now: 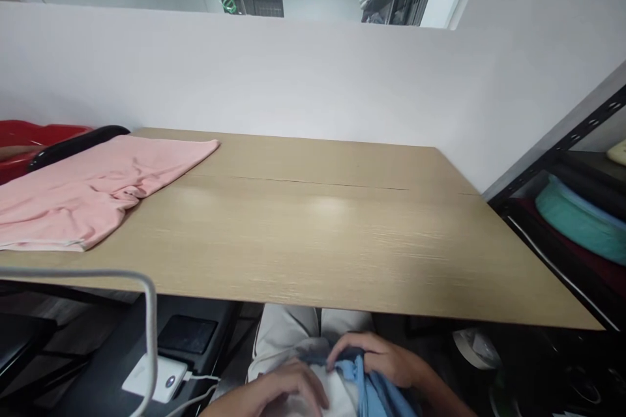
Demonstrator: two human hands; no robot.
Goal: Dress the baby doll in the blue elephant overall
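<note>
My right hand (374,358) is low in the head view, above my lap, its fingers bent around a bunched blue cloth (381,394). Part of that cloth hangs down below the palm; its kind cannot be made out. To its left is my left hand (288,388), with loosely bent fingers pointing down beside a white fabric (337,388) next to the blue cloth. Nothing shows between the left fingers, and their tips are partly hidden. A flat pink cloth (107,176), wrinkled in its middle, lies on the left of the wooden table (303,241).
The table's front edge runs above my knees. A black seat at lower left bears a dark phone (188,333) and a white power bank (159,378) with a cable (151,319). Red chairs (44,133) stand behind the pink cloth. Shelves with folded teal fabric (577,218) flank the right.
</note>
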